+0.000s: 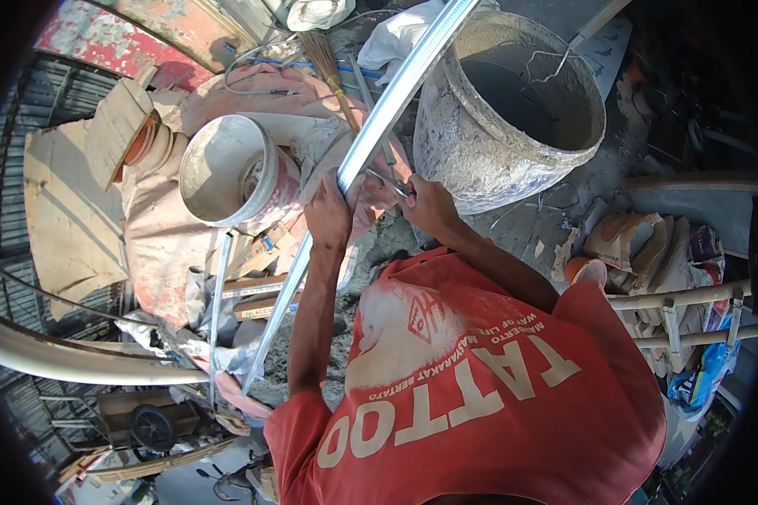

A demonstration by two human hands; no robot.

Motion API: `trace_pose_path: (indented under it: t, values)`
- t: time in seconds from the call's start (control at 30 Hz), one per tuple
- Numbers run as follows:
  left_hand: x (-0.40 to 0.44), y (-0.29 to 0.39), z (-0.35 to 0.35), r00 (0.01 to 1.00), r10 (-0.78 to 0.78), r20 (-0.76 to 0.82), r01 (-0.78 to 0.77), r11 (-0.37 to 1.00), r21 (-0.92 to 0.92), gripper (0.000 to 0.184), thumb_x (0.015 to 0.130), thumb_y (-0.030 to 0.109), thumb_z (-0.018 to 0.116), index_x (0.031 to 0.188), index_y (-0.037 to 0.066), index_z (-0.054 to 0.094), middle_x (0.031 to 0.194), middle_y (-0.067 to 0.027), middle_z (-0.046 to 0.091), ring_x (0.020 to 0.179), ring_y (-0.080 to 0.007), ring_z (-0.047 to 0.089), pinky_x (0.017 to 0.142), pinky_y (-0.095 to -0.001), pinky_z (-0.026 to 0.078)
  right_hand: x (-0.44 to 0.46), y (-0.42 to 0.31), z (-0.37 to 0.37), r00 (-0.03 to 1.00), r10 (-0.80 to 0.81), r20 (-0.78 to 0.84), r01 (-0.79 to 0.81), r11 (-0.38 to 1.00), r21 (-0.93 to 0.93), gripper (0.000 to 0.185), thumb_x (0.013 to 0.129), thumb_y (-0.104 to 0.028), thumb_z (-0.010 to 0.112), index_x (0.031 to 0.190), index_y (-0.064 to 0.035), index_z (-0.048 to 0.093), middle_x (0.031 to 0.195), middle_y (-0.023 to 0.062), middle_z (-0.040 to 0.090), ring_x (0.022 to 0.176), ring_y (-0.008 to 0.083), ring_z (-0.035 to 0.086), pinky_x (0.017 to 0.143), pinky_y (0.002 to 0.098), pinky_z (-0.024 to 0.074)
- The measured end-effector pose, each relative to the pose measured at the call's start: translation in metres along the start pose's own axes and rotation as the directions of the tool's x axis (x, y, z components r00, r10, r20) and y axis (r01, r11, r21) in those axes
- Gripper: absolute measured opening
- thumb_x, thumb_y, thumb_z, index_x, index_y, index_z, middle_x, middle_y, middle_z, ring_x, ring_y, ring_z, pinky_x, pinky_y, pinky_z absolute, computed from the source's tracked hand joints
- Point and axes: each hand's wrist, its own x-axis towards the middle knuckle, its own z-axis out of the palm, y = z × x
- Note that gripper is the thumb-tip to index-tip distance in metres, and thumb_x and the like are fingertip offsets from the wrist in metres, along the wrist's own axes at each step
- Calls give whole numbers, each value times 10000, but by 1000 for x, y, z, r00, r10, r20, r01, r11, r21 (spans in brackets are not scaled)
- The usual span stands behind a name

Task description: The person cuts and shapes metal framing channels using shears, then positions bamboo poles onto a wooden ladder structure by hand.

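The left hand point(327, 210) is wrapped around a long metal channel point(389, 109), its fist just left of the middle of the frame. Close beside it, the right hand point(432, 206) is clenched on the handles of a pair of snips point(408, 199), whose metal end points at the channel's right edge; I can't make out whether the blades bite into it. The channel runs aslant from the top centre down to the lower left of the middle, in front of the red shirt point(480, 379) lettered TATTOO.

Left of the hands, a whitish bucket point(271, 185) lies tipped on a dusty pink sheet point(156, 252), with a thinner metal strip point(220, 311) below it. Just above and right of the hands stands a big mortar-caked tub point(459, 151) with grey inside. A broom point(322, 63) lies at the top centre, a cardboard sheet point(72, 210) at the left, and paper sacks point(619, 240) are bunched at the right.
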Motion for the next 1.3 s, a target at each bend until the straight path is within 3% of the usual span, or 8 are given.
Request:
trace_pose_path:
  t: [0.27, 0.37, 0.43, 0.57, 0.63, 0.7, 0.8, 1.3]
  values:
    - [4, -8, -13, 985, -68, 158, 73, 997, -24, 364, 821, 352, 609, 948, 26, 510, 711, -204, 595, 649, -377, 597, 523, -419, 475, -1, 10, 8, 997, -52, 48, 47, 994, 97, 218, 771, -188, 616, 783, -3, 502, 625, 192, 556, 632, 402, 568, 536, 430, 433]
    - [15, -22, -17, 964, -86, 252, 160, 943, -292, 372, 794, 289, 670, 951, 1, 494, 652, -171, 579, 562, -277, 578, 547, -366, 467, -6, 1, -2, 992, -111, 59, 105, 989, 106, 287, 790, -244, 627, 811, 9, 493, 639, 187, 555, 629, 384, 575, 544, 418, 438]
    - [22, -25, -23, 984, 79, 161, 15, 856, -516, 417, 740, 268, 731, 938, -12, 493, 644, -103, 578, 572, -206, 558, 560, -319, 462, -9, -3, -7, 987, -147, 69, 138, 983, 124, 322, 799, -273, 629, 824, 15, 488, 649, 183, 557, 626, 373, 578, 548, 410, 441]
    - [39, -25, -41, 842, -94, 531, 351, 843, -408, 396, 739, 259, 736, 921, -26, 531, 650, -93, 583, 609, -156, 583, 567, -316, 470, -7, -1, -7, 983, -46, 177, 23, 991, 131, 384, 804, -312, 619, 894, 42, 497, 666, 173, 568, 623, 353, 584, 562, 404, 448]
    - [36, -40, -32, 897, 1, 442, 217, 869, -445, 378, 780, 299, 689, 922, -20, 545, 645, -96, 582, 567, -144, 565, 532, -316, 457, 0, -1, -5, 980, -16, 199, -6, 994, 106, 408, 803, -326, 615, 915, 49, 501, 662, 170, 569, 624, 354, 585, 563, 406, 449]
    - [37, -41, -34, 870, -54, 490, 227, 927, -300, 448, 806, 375, 627, 974, -32, 546, 600, -174, 569, 553, -294, 583, 550, -376, 445, 8, -8, -5, 975, 28, 220, -42, 997, 58, 455, 800, -353, 605, 945, 66, 507, 647, 160, 565, 613, 334, 587, 564, 395, 452]
    - [38, -37, -32, 916, -50, 398, 183, 935, -304, 465, 834, 409, 570, 957, -38, 548, 602, -204, 555, 552, -354, 562, 557, -417, 436, 14, -26, -15, 979, -29, 203, 11, 996, 91, 462, 798, -361, 597, 932, 71, 506, 630, 150, 555, 597, 320, 581, 560, 382, 452]
    - [34, -25, -41, 946, -40, 321, 111, 972, -207, 477, 832, 416, 560, 888, -58, 532, 655, -295, 566, 669, -439, 590, 596, -478, 460, 12, -32, -8, 964, 26, 266, -34, 999, 25, 416, 801, -342, 595, 856, 61, 507, 650, 163, 562, 605, 325, 585, 563, 388, 451]
